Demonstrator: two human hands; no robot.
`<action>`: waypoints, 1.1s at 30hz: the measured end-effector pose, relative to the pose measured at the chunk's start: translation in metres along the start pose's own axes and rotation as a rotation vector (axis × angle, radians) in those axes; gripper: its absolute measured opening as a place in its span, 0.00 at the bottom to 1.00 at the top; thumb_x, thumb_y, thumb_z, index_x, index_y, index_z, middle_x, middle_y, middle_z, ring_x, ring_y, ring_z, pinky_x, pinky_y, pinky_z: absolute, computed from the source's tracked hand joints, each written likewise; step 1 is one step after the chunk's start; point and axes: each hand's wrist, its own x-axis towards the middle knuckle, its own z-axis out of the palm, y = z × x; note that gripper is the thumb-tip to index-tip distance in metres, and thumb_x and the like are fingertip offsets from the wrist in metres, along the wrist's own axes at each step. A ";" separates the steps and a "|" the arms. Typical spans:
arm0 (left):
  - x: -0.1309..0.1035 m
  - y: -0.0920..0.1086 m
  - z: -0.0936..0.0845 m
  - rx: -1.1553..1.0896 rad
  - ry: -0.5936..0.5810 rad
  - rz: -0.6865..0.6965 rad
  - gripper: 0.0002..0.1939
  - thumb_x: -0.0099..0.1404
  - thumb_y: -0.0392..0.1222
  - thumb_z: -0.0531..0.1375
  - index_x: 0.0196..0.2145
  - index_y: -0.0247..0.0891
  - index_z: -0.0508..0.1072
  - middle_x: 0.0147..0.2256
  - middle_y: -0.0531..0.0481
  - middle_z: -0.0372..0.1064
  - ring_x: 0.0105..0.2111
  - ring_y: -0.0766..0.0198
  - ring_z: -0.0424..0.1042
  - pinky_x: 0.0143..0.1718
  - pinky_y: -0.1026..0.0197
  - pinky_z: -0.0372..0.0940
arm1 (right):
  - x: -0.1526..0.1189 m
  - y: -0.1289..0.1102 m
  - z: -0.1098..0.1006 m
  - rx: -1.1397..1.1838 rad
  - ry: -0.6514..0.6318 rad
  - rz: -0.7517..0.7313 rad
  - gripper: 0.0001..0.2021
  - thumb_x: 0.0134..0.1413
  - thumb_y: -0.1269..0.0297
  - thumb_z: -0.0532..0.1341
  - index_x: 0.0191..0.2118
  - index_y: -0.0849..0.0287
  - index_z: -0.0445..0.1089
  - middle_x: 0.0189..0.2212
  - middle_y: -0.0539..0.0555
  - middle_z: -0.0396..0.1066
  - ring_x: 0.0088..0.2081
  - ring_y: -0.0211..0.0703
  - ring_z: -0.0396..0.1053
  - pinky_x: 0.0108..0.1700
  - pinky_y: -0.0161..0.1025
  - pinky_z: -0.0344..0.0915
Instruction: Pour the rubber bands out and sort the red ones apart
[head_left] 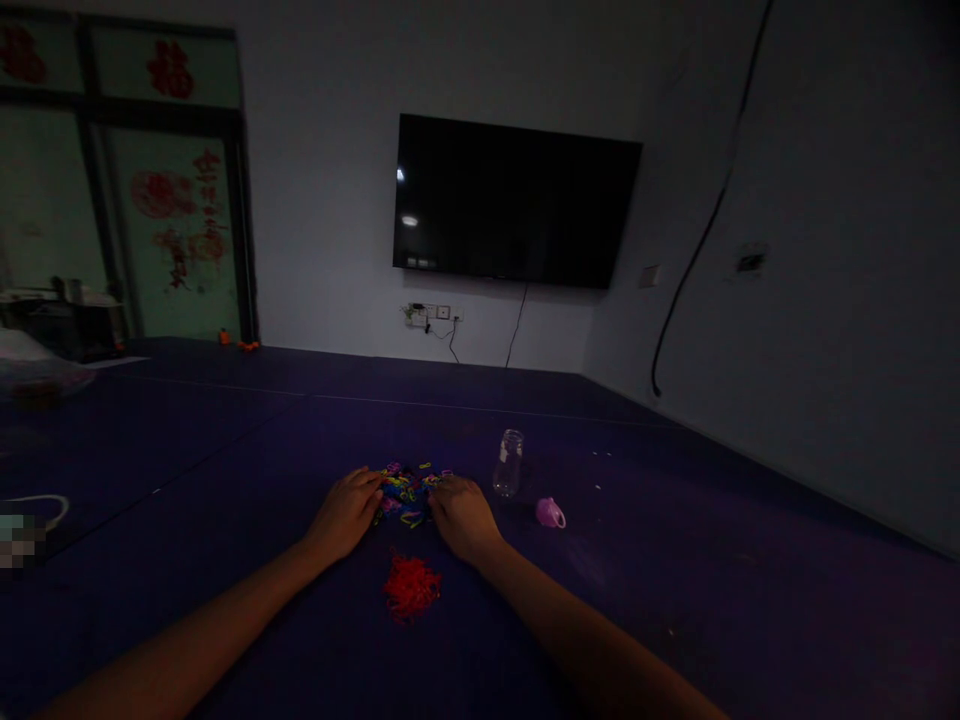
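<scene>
A pile of small multicoloured rubber bands [405, 489] lies on the dark blue-purple surface between my hands. My left hand [351, 508] rests against the pile's left edge, fingers stretched toward it. From the other side, my right hand [463, 512] touches the bands with its fingers bent downward; the fingertips are partly hidden. Nearer to me sits a separate heap of red rubber bands [411, 588], apart from both hands. To the right of my right hand a clear bottle [509, 464] stands upright without a cap. A pink lid with a ring loop [550, 513] lies beside it.
Several tiny white bits are scattered at the right. At the left edge are a pale plastic bag [34, 365] and a white loop [52, 508] by a blurred object. A television [517, 202] hangs on the far wall, with a dark cable [701, 240] on the right wall.
</scene>
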 end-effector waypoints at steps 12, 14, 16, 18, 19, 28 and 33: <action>-0.003 0.016 -0.011 -0.060 -0.227 0.286 0.21 0.70 0.47 0.46 0.58 0.47 0.62 0.59 0.52 0.60 0.62 0.55 0.50 0.60 0.45 0.49 | 0.000 0.010 0.016 0.087 -0.065 -0.127 0.22 0.63 0.61 0.48 0.60 0.59 0.58 0.60 0.57 0.57 0.61 0.51 0.52 0.60 0.51 0.51; -0.003 0.017 -0.012 -0.066 -0.221 0.303 0.19 0.70 0.47 0.46 0.56 0.47 0.65 0.57 0.52 0.63 0.61 0.56 0.51 0.60 0.46 0.48 | 0.001 0.010 0.016 0.090 -0.076 -0.149 0.22 0.63 0.61 0.47 0.60 0.58 0.58 0.60 0.56 0.57 0.62 0.50 0.51 0.60 0.52 0.51; -0.003 0.018 -0.013 -0.068 -0.211 0.295 0.19 0.70 0.47 0.46 0.54 0.45 0.67 0.55 0.51 0.65 0.61 0.56 0.52 0.60 0.47 0.49 | 0.001 0.010 0.015 0.092 -0.089 -0.168 0.21 0.64 0.61 0.47 0.60 0.58 0.59 0.60 0.55 0.57 0.62 0.50 0.50 0.60 0.52 0.50; -0.002 0.019 -0.013 -0.057 -0.212 0.265 0.18 0.70 0.46 0.47 0.53 0.44 0.68 0.54 0.50 0.66 0.60 0.56 0.54 0.60 0.47 0.49 | 0.001 0.010 0.013 0.096 -0.103 -0.186 0.21 0.64 0.62 0.46 0.59 0.59 0.60 0.60 0.55 0.58 0.62 0.49 0.50 0.60 0.51 0.50; -0.002 0.019 -0.013 -0.048 -0.211 0.247 0.18 0.70 0.46 0.47 0.52 0.43 0.69 0.53 0.49 0.67 0.59 0.55 0.56 0.60 0.47 0.50 | 0.001 0.010 0.013 0.098 -0.108 -0.194 0.21 0.64 0.63 0.46 0.59 0.60 0.60 0.59 0.56 0.59 0.62 0.49 0.50 0.60 0.51 0.50; -0.003 0.015 -0.008 -0.019 -0.218 0.218 0.21 0.70 0.48 0.46 0.58 0.43 0.61 0.59 0.48 0.60 0.61 0.54 0.53 0.59 0.45 0.49 | 0.001 0.009 0.011 0.115 -0.084 -0.240 0.19 0.63 0.65 0.48 0.56 0.61 0.63 0.56 0.57 0.63 0.61 0.51 0.53 0.60 0.52 0.52; -0.003 0.014 -0.007 -0.030 -0.239 0.246 0.21 0.70 0.49 0.46 0.57 0.45 0.63 0.57 0.50 0.62 0.61 0.54 0.52 0.60 0.45 0.47 | 0.003 0.012 0.016 0.129 -0.043 -0.250 0.17 0.63 0.66 0.49 0.52 0.60 0.67 0.52 0.57 0.68 0.58 0.47 0.58 0.59 0.47 0.54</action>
